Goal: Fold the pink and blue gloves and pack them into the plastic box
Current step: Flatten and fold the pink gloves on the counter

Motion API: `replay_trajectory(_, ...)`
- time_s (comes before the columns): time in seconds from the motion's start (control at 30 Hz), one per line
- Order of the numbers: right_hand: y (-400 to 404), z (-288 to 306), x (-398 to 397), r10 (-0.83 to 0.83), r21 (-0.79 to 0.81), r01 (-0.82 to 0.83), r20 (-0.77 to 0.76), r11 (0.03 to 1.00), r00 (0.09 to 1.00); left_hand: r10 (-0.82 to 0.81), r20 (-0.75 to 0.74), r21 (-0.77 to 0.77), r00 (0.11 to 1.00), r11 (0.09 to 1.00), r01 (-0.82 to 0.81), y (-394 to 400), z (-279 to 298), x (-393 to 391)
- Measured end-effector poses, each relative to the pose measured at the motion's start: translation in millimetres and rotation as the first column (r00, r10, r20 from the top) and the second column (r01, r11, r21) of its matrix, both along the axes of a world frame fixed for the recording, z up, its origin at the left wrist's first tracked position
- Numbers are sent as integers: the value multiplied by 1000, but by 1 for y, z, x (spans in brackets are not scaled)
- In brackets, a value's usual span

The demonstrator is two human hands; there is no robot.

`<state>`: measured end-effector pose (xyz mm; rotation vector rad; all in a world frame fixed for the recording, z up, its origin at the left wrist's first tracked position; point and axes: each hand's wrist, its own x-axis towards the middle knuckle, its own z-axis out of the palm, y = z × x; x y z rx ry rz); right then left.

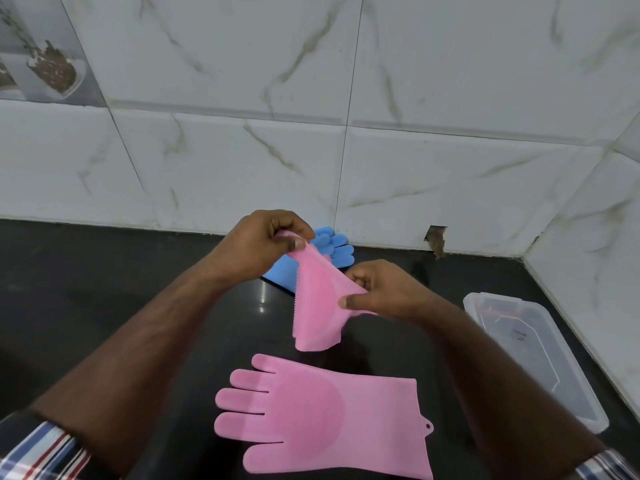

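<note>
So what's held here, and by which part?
One pink glove, lifted off the counter: the left hand pinches its upper end, the right hand pinches its right edge. The other pink glove lies flat, untouched.

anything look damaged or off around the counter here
Yes: a broken hole in the wall tile at the counter's back edge, right of the blue gloves, with brown debris in it. Nothing else stands out.

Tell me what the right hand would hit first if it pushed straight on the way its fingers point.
The right hand points left, pinching the held pink glove. Past that, probably the left forearm, though depth is unclear.
</note>
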<state>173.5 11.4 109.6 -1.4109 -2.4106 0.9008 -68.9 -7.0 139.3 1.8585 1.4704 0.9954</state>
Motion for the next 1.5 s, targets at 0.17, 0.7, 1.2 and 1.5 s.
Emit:
replay_trajectory(0.17, -3, 0, 25, -146, 95, 149, -34, 984, 989, 164, 23, -26, 986, 986, -163, -1, -13, -14)
replay_trajectory(0.7, -25, -8, 27, -256, 258, 224, 99, 940, 962, 169, 280, -132, 945, 982, -137, -27, -40, -23)
replay_trajectory(1.2, -109, -23, 64, -199, -34, 198, -29, 980, 980, 121, 323, -332, 939, 943, -7, -105, -64, -35)
replay_trajectory(1.5, -122, -82, 85, -466, -8, 475, 181, 880, 866, 318, -119, -384, 940, 859, -339, -131, -118, -44)
